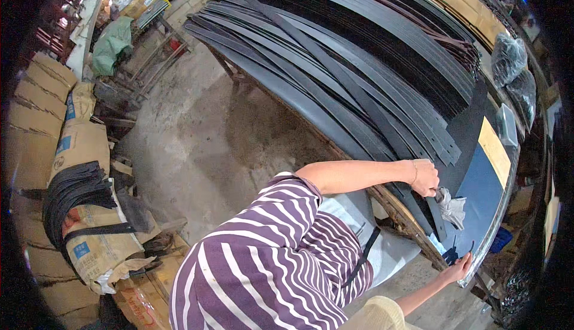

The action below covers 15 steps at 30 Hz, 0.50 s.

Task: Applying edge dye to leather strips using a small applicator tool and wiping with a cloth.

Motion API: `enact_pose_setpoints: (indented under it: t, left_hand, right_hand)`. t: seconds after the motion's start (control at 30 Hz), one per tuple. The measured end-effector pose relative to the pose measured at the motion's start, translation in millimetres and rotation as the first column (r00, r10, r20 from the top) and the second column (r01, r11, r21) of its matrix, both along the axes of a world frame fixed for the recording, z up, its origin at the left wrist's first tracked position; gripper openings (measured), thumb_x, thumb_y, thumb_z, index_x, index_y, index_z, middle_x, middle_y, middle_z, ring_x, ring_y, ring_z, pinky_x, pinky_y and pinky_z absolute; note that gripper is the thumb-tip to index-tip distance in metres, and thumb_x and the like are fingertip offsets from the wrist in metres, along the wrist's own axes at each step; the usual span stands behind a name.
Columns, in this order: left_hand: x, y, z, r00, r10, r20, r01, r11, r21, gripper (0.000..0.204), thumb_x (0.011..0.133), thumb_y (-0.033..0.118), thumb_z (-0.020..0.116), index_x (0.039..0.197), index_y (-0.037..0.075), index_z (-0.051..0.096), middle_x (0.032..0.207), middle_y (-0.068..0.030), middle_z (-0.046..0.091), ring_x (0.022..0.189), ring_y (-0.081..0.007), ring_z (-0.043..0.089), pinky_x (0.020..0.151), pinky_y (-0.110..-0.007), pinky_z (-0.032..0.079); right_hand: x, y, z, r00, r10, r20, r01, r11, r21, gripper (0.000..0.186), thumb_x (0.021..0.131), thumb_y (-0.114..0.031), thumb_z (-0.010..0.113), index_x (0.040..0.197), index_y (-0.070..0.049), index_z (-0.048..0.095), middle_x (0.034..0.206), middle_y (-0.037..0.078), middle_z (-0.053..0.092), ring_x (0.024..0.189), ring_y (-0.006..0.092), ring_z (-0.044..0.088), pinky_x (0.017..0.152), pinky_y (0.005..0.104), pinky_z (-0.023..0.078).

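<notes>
Grey cloth (pixel 451 208) is bunched at right of center, on the bench (pixel 396 211) near its right end. Left hand (pixel 424 178) has it: fingers curled in, gripping one end, rest hanging loose over the blue sheet (pixel 475 183). Right hand (pixel 459 268) is lower right at the bench corner, fingers nearly closed in what looks like a pinch on a small dark piece (pixel 472 248); too small to say what it is. Dark scraps (pixel 452 254) sit just beside that hand. Tan card (pixel 495 150) lies on the far end of the sheet, clear plastic box (pixel 507 125) next to it. Loose black strips (pixel 335 85) run from upper middle down toward the left hand, some crossing others, with a taller stack of strips (pixel 388 52) behind. Risks, my read: loose cloth end could catch a strip tip and drag it; crossed strips could slide if the left forearm bumps them; the dark piece or scraps could drop off the corner if the pinch slips, since they're right at the edge; sheet could shift if the cloth pulls on it.
</notes>
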<state>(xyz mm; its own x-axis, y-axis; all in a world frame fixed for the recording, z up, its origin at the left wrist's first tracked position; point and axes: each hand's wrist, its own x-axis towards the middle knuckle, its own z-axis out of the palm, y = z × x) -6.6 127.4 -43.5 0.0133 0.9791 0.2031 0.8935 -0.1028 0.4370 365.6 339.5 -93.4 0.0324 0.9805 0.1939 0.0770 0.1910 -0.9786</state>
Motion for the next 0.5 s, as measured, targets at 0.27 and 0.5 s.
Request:
enact_pose_setpoints:
  t: [0.27,0.5]
  left_hand:
    - [7,0,-6,0.997,-0.001,-0.081,0.003,1.0,0.027,0.043,0.089,0.044,0.053,0.074,0.009,0.074,0.07,-0.0177,0.069,0.069,-0.0385,0.069,0.065,-0.049,0.054]
    - [11,-4,-10,0.995,0.02,-0.095,-0.014,0.998,0.059,0.044,0.089,0.046,0.053,0.076,0.01,0.073,0.068,-0.0178,0.068,0.068,-0.0384,0.069,0.064,-0.05,0.053]
  right_hand:
    - [1,-1,2,1.0,0.003,0.018,-0.003,1.0,-0.008,0.029,0.097,-0.017,0.069,0.119,0.002,0.07,0.095,-0.001,0.064,0.067,0.0058,0.038,0.058,0.0234,0.034]
    - [3,2,-1,1.0,0.012,0.009,-0.012,1.0,0.013,0.029,0.096,-0.018,0.071,0.117,0.001,0.071,0.094,-0.001,0.065,0.065,0.0057,0.039,0.057,0.0227,0.034]
